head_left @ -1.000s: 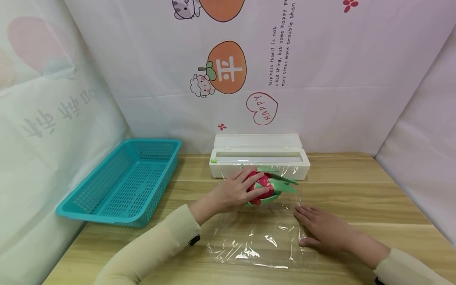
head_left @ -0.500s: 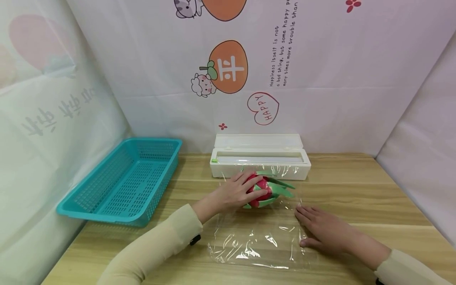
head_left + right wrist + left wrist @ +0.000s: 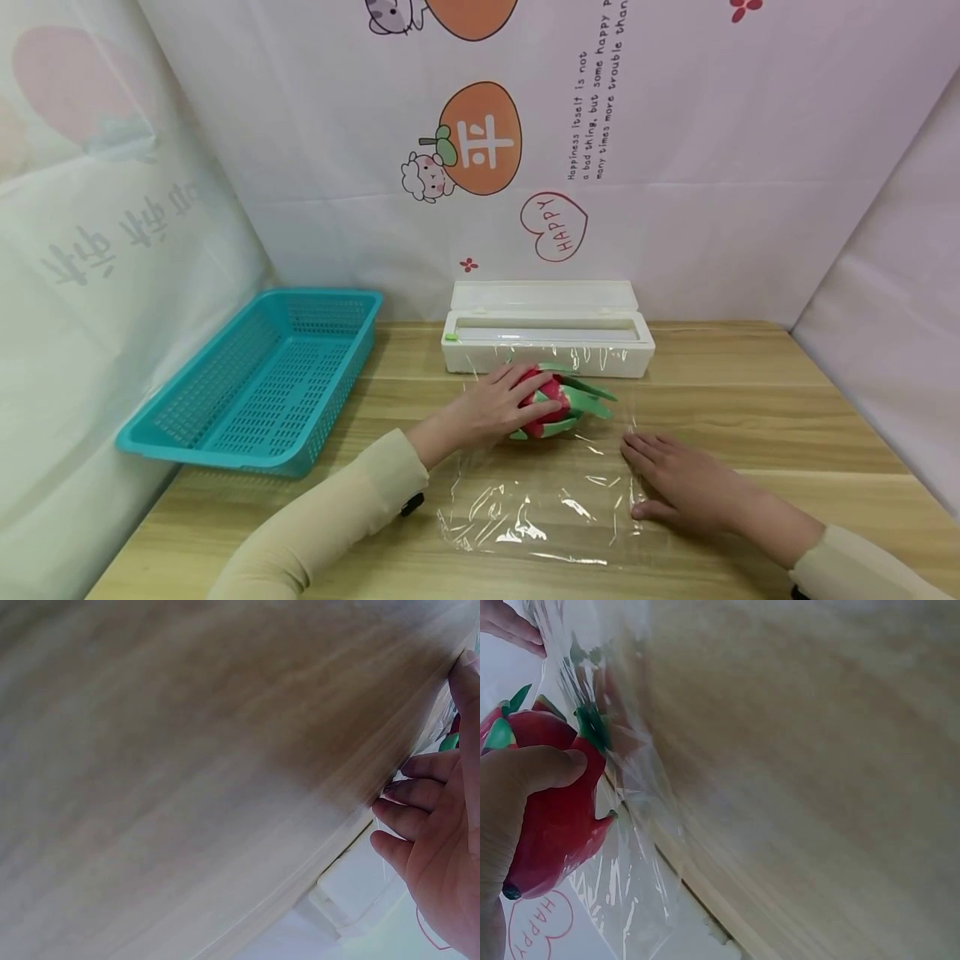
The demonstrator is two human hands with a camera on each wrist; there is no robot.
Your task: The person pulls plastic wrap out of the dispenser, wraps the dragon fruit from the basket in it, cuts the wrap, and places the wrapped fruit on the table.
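Note:
A red dragon fruit (image 3: pixel 557 398) with green leaf tips lies on its side over a sheet of clear plastic wrap (image 3: pixel 551 492), its long leaves pointing right. My left hand (image 3: pixel 491 407) grips it from the left, fingers spread over the top. In the left wrist view, the thumb presses on the red skin of the dragon fruit (image 3: pixel 559 825), and creased wrap stands behind it. My right hand (image 3: pixel 678 482) rests on the table at the wrap's right edge, fingers extended. The right wrist view has that hand (image 3: pixel 439 855) with its fingertips down at the wood.
A white wrap dispenser box (image 3: pixel 547 360) with a raised lid stands at the table's back, and the wrap stretches forward from it. To the left sits a turquoise plastic basket (image 3: pixel 330 396). White printed cloth (image 3: pixel 705 225) walls the wooden table (image 3: pixel 757 400) behind and on both sides.
The dragon fruit has shifted slightly toward me, its leaf ends moving a little left and down. My left hand still grips it; the right hand has stayed in place.

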